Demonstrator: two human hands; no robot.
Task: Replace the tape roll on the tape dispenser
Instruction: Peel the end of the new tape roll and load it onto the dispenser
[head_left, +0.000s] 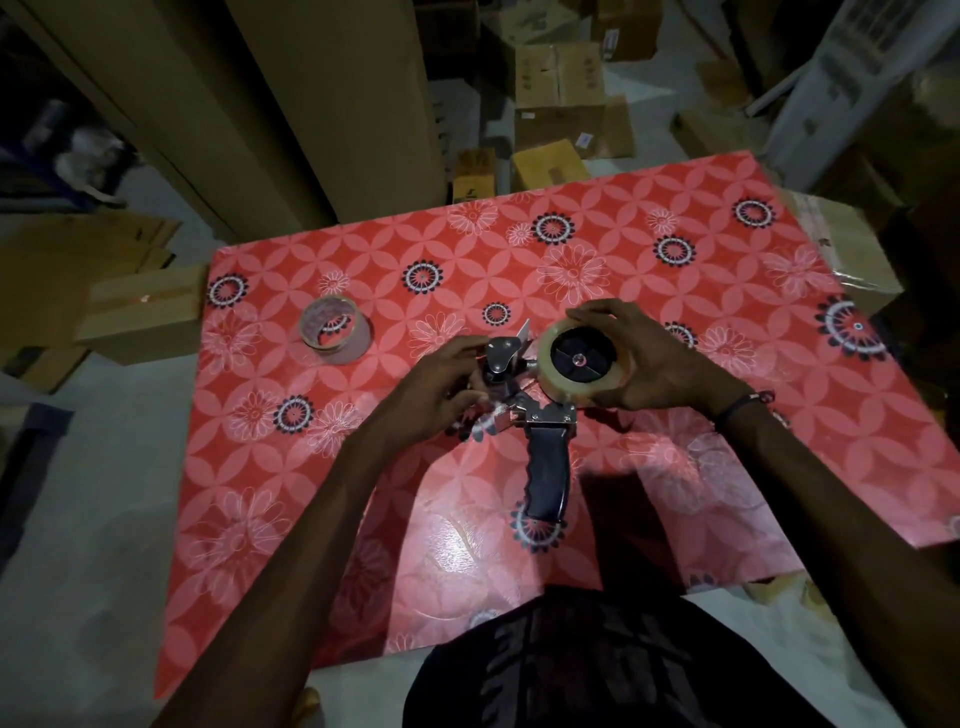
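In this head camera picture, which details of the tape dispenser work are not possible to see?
- Head view: the left hand covers the front of the tape dispenser, so the tape's path is hidden.
- Whether the tape roll under the right hand sits fully on its hub: unclear.
- The print on the loose roll: too small, dim.

Lighting is dim overall. A pale glare patch lies on the glossy tabletop near the viewer, beside a dark cast shadow. The background boxes are dark and soft. Wide-angle distortion bends the frame edges.
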